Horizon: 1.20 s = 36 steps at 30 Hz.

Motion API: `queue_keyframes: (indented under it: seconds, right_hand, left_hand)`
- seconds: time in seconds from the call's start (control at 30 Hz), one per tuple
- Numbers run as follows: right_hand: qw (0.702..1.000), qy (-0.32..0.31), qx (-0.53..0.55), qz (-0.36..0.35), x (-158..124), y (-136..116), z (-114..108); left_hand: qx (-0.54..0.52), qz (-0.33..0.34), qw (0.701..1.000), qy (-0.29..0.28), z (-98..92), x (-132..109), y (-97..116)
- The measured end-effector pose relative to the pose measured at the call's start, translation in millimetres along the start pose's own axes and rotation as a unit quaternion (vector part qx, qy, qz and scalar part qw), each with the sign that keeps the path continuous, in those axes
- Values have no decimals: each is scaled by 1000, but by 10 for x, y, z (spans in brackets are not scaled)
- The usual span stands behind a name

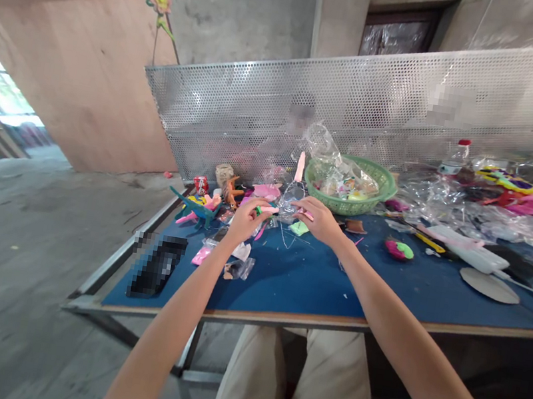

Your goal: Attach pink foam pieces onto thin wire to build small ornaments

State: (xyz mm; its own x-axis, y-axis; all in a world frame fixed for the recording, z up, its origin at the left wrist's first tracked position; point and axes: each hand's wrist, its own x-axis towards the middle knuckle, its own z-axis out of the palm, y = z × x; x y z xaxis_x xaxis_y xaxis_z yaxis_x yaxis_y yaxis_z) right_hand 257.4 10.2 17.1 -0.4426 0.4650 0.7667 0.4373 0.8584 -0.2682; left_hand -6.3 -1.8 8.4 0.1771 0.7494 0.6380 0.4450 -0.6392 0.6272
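My left hand (245, 220) is closed, its fingertips pinching a small pink piece (269, 210) with a bit of green beside it. To its right, my right hand (319, 221) is also closed on a thin pink piece (306, 215). The hands are a short way apart above the table. Just beyond and between them a bent wire frame (286, 235) shows, with a pale pink pointed piece (301, 166) upright at its top. Whether either hand touches the wire, I cannot tell.
A green basket (346, 204) with plastic-wrapped bits stands behind my right hand. A teal dinosaur-like figure (200, 210), small packets (238, 268) and a dark phone-like slab (157, 267) lie left. A yellow cutter (429, 241) and a white tool (466, 248) lie right. A perforated metal panel (242, 98) borders the back.
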Motion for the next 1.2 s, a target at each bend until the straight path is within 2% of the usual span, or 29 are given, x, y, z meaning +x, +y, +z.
queue_keyframes:
  seconds: [0.33, 0.5, 0.77, 1.03, 1.2]
  right_hand:
    - [998, 33, -20, -44, -6, 51, 20]
    - [997, 42, -24, -55, -4, 56, 40]
    - [996, 60, -28, -64, -7, 62, 34]
    - [996, 52, -34, -66, -19, 75, 50]
    - [996, 48, -36, -63, -18, 46, 54]
  left_hand:
    - [-131, -131, 980, -69, 72, -45, 37]
    - [-156, -130, 978, -52, 93, -50, 80]
    - [-156, -122, 978, -67, 99, -49, 108]
    - [-168, -122, 975, -76, 131, -50, 43]
    - [-161, -133, 976, -60, 146, -51, 67]
